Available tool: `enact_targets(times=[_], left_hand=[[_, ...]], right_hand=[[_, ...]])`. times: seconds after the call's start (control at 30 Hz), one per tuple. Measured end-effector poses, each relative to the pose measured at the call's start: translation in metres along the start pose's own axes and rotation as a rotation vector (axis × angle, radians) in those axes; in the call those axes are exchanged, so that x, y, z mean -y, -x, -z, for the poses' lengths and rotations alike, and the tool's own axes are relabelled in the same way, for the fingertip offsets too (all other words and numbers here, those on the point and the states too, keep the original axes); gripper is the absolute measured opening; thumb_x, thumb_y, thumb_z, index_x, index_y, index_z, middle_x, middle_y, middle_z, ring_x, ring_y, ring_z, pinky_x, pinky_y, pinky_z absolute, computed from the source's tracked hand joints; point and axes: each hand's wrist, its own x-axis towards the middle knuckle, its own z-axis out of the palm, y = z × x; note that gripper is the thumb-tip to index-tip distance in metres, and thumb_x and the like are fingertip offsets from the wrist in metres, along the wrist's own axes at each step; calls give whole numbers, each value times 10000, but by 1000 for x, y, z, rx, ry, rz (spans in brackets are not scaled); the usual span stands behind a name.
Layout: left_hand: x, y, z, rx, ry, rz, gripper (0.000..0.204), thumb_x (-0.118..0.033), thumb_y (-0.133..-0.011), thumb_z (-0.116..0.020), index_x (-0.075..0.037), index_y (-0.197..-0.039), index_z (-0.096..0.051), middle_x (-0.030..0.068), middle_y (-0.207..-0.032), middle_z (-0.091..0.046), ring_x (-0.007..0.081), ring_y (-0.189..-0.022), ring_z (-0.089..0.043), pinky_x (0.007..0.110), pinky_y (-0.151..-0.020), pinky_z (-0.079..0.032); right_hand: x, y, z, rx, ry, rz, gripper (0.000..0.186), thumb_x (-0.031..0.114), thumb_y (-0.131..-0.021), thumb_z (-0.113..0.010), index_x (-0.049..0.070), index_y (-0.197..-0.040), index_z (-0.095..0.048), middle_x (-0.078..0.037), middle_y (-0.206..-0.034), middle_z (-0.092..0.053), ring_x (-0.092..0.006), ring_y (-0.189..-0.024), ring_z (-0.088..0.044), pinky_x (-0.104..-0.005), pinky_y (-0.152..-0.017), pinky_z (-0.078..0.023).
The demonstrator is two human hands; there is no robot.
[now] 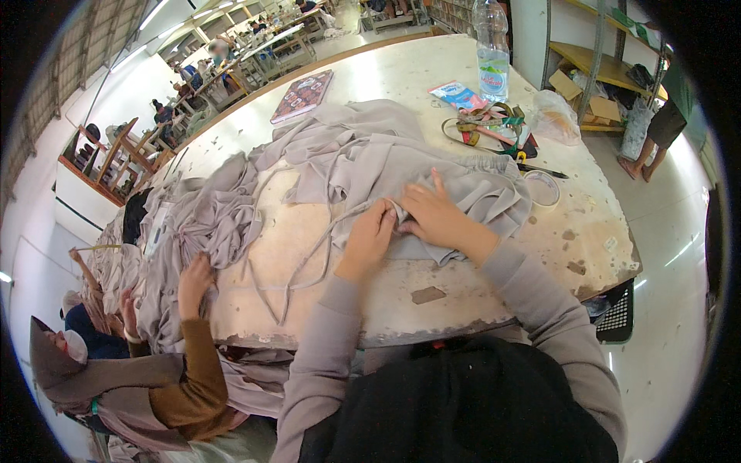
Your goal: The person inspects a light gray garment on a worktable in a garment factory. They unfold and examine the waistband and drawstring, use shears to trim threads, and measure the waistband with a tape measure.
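Note:
A light grey garment (pixel 363 166) with a gathered edge and long thin ties lies spread over the worn table in front of me. My left hand (pixel 373 231) pinches a bit of its cloth near the garment's front edge. Close beside it, my right hand (pixel 436 216) has thumb and fingers bent onto the same fold, with one finger raised. The two hands almost meet; whatever small part sits between the fingertips is hidden. One thin tie (pixel 287 289) trails from the garment across the tabletop to the left of my forearm.
At left, a co-worker (pixel 135 378) handles a heap of grey garments (pixel 204 204). Toward the back right stand a water bottle (pixel 492 58), a measuring tape (pixel 471 131), a pen (pixel 544 171), a tape roll (pixel 543 190) and a plastic bag (pixel 557 119). A patterned notebook (pixel 302 96) lies farther back.

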Motion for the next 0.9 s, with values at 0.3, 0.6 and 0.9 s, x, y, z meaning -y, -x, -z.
enact_targets(times=[0.3,0.6,0.9], left_hand=[[-25,26,62,315,399,153,212,-200,-790,-682,-28,-742,-569,-58,-694,-485,27,-659,-419,195,-576,-342],[-25,11,27,249,-440,-11,315,-201,-683,-678,-31,-946,-637,161,-836,-621,293,-769,-596,358,-715,-465],[-108,-37,159,-944,-722,-484,217,-76,-624,-654,-102,-840,-663,90,-756,-612,260,-658,-565,342,-619,-450]], right_hand=[[-21,31,85,-594,-1117,-610,318,323,-902,-545,20,-859,-628,9,-761,-598,-61,-697,-495,-218,-642,-396],[-32,50,85,-1182,-964,-500,309,305,-933,-493,12,-948,-588,-29,-858,-610,-89,-801,-533,-223,-739,-418],[-25,46,97,-1431,-1186,-298,376,318,-953,-436,-24,-1087,-515,-111,-1067,-566,-175,-946,-563,-303,-832,-456]])
